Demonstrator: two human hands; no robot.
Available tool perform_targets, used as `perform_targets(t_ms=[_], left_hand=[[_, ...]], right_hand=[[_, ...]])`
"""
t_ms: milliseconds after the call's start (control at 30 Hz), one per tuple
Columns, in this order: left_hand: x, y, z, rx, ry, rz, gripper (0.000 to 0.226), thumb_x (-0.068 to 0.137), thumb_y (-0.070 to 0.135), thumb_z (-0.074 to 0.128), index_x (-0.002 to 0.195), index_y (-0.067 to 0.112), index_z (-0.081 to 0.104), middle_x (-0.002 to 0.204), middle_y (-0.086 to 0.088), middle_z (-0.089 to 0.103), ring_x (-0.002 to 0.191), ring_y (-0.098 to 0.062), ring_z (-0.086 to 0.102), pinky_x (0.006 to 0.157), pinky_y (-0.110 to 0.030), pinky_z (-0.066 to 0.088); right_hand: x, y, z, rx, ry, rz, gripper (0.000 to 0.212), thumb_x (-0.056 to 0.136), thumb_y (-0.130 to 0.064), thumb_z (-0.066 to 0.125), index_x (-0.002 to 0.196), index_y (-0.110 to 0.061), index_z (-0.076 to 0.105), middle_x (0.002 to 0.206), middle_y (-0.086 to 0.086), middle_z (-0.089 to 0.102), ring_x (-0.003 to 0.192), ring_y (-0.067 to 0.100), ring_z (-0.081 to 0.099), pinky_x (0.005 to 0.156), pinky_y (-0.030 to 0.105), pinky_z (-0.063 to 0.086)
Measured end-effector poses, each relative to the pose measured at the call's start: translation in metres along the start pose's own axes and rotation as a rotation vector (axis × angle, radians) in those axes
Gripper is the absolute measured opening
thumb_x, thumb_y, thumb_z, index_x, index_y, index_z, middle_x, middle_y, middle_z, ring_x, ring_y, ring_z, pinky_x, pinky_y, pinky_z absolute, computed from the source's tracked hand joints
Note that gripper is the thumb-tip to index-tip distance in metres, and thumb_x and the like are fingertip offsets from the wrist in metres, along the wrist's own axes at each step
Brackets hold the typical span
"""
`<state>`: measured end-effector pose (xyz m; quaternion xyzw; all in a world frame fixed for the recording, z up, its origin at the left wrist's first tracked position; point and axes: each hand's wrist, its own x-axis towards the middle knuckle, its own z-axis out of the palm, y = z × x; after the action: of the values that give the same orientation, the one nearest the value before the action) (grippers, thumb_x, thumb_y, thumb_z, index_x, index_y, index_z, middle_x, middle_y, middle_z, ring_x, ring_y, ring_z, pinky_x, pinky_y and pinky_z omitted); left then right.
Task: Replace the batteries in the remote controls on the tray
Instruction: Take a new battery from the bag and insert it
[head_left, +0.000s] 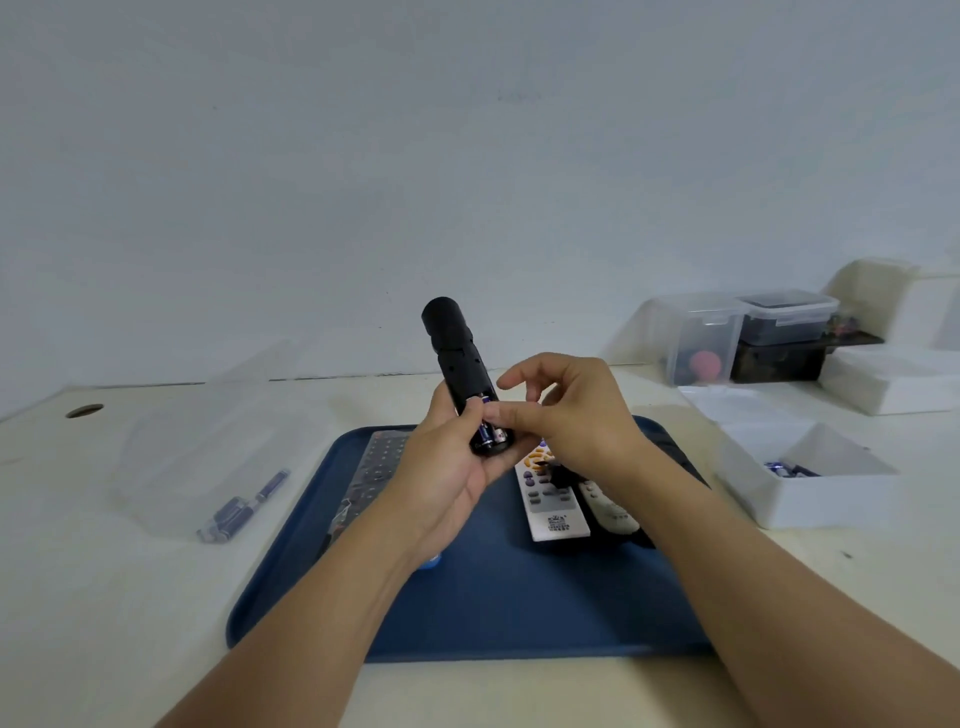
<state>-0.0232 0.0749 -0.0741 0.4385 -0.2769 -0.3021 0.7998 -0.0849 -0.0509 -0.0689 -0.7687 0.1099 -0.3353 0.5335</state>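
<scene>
Mid battery swap: left hand (441, 483) grips the black remote (460, 371) above the blue tray (467, 613), back up, compartment open. Right hand (571, 415) has thumb and forefinger curled onto a battery (485, 428) in the bay. Next, probably: seat or pull it, check polarity.

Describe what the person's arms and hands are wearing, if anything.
Both forearms are bare as far as the frame's lower edge, with no sleeves in view. The left hand and right hand wear no gloves, and no rings, watch or bracelets show on the fingers or wrists.
</scene>
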Motion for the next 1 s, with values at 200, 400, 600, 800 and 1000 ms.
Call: perform_targets(t_ms=[200,400,600,800,1000], left_hand=[[0.001,0.001,0.012,-0.049,-0.065,-0.061,0.027,0.108,0.006,0.040,0.131,-0.003,0.050,0.084,-0.013,0.074,0.073,-0.023,0.073,0.067,-0.027,0.061],[0.004,-0.001,0.000,-0.011,-0.016,-0.050,0.027,0.106,0.001,0.042,0.133,-0.001,0.047,0.091,-0.016,0.077,0.089,-0.030,0.077,0.074,-0.029,0.062],[0.006,-0.004,-0.005,0.034,-0.004,-0.049,0.029,0.107,0.001,0.041,0.135,0.007,0.045,0.108,-0.022,0.075,0.099,-0.035,0.075,0.079,-0.033,0.062],[0.007,-0.007,-0.007,0.033,-0.002,-0.044,0.030,0.106,0.001,0.044,0.135,0.010,0.046,0.106,-0.021,0.075,0.096,-0.034,0.075,0.079,-0.034,0.062],[0.008,-0.008,-0.007,0.024,0.000,-0.050,0.025,0.108,0.009,0.043,0.132,0.009,0.048,0.103,-0.021,0.075,0.097,-0.036,0.074,0.078,-0.036,0.062]], right_hand=[[0.011,-0.016,-0.054,-0.253,-0.116,0.058,0.015,0.090,-0.037,0.071,0.097,-0.024,0.076,0.087,-0.012,0.069,0.070,0.005,0.058,0.064,0.018,0.045],[0.010,-0.005,-0.075,-0.870,-0.445,0.126,0.046,0.069,-0.021,0.088,0.108,-0.039,0.071,0.110,-0.016,0.068,0.104,0.005,0.062,0.094,0.036,0.052],[0.009,0.005,-0.068,-0.755,-0.502,0.165,0.043,0.071,-0.016,0.087,0.107,-0.036,0.074,0.104,-0.020,0.072,0.106,0.003,0.064,0.101,0.037,0.051],[0.008,0.005,-0.064,-0.759,-0.478,0.127,0.041,0.069,-0.018,0.089,0.104,-0.035,0.075,0.099,-0.020,0.073,0.101,0.003,0.064,0.097,0.037,0.053],[0.007,0.001,-0.062,-0.736,-0.445,0.105,0.043,0.065,-0.011,0.090,0.103,-0.027,0.076,0.097,-0.014,0.074,0.097,0.006,0.067,0.092,0.026,0.053]])
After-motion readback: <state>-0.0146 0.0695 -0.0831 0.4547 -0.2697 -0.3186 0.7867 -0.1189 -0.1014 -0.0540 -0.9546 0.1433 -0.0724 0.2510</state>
